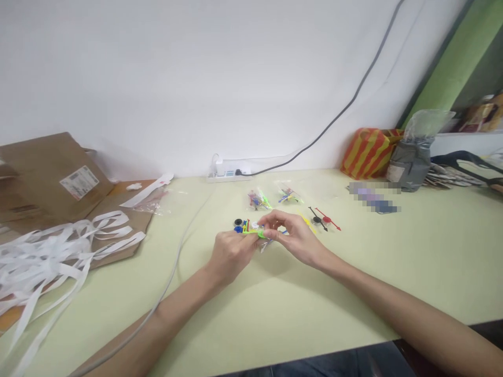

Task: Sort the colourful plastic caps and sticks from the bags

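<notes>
Over the pale green table, my left hand [234, 254] is closed, its thumb and fingers gripping a small bright green plastic piece [261, 234]. My right hand [296, 238] pinches the same piece from the other side. Just beyond my left hand lie a black disc [238, 222], a blue disc [238, 229] and small yellow and red plastic parts. To the right of my right hand are a black arrow-shaped piece [317, 220] and a red arrow-shaped piece [327, 220]. A crumpled bit of clear plastic [265, 246] shows under my fingers, partly hidden.
Two clear bags of coloured parts [258, 199] [288, 196] lie beyond my hands. A power strip [230, 170] stands against the wall. Opened cardboard [58, 173] and white straps [51, 262] spread at left. A grey cable [181, 251] crosses my left forearm. A striped bag [365, 152] sits back right.
</notes>
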The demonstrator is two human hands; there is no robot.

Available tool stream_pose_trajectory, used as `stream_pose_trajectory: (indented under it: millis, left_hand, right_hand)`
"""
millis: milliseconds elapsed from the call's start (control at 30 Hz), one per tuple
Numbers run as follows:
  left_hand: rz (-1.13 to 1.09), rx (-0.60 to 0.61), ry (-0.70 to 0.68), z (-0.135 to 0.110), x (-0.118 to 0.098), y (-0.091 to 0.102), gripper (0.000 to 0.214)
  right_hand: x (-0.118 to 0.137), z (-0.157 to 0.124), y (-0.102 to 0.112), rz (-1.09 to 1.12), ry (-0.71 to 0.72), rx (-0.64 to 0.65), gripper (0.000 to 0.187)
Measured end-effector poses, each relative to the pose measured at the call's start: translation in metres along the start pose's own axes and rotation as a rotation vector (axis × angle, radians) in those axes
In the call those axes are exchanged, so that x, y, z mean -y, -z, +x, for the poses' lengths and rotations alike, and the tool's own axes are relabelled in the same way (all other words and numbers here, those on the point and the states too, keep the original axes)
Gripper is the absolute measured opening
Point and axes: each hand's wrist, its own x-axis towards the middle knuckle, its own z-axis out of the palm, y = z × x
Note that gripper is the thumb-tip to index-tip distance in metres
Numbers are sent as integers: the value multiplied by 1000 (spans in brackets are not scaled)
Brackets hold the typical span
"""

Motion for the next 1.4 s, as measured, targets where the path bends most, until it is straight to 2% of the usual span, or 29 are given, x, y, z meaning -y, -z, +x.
stream_pose_trajectory:
  millis: [67, 133, 233, 333, 367, 433, 533, 600, 700, 867, 967, 1100, 1267, 1400]
  left_hand:
    - [20, 18, -43, 2, 1, -1, 30]
    - [2, 35, -10, 2, -1, -2, 25]
    - [-29, 58, 124, 3, -2, -2, 22]
    - [-32, 89, 170, 2, -2, -2, 27]
    - [-37, 95, 168, 2, -1, -2, 28]
    - [-56, 100, 164, 2, 0, -2, 29]
    - [-70, 95, 159, 2, 0, -1, 31]
    - [-64, 96, 164, 2, 0, 0, 33]
    - [-63, 120, 182, 2, 2, 1, 34]
    - [-39, 115, 159, 0, 3, -1, 34]
    - [-35, 87, 116, -1, 2, -3, 32]
    - [-66, 74, 99, -1, 0, -3, 30]
    - [-57, 25, 56, 5, 1, -3, 25]
    - [-43, -24, 15, 10, 1, -1, 22]
  right_hand:
    - [7, 2, 3, -79, -21, 12, 15]
    - [10, 6, 15, -179, -17, 33, 14]
    - [6, 12, 49, -357, -34, -108, 15]
    - [-9, 16, 80, -583, -174, -282, 14]
    - [-16, 17, 87, -652, -230, -300, 13]
    - [-28, 17, 91, -746, -324, -258, 11]
    - [-43, 16, 82, -853, -397, -120, 8]
    - [-49, 16, 74, -950, -404, -72, 9]
    - [-53, 16, 68, -1062, -370, -64, 12]
    - [-54, 15, 72, -1129, -329, -62, 12]
    - [-49, 14, 70, -1100, -184, -19, 7]
    - [-43, 11, 52, -925, 90, 166, 14]
    - [-47, 13, 18, -913, 187, 161, 23]
    - [-51, 15, 3, -841, 248, 134, 21]
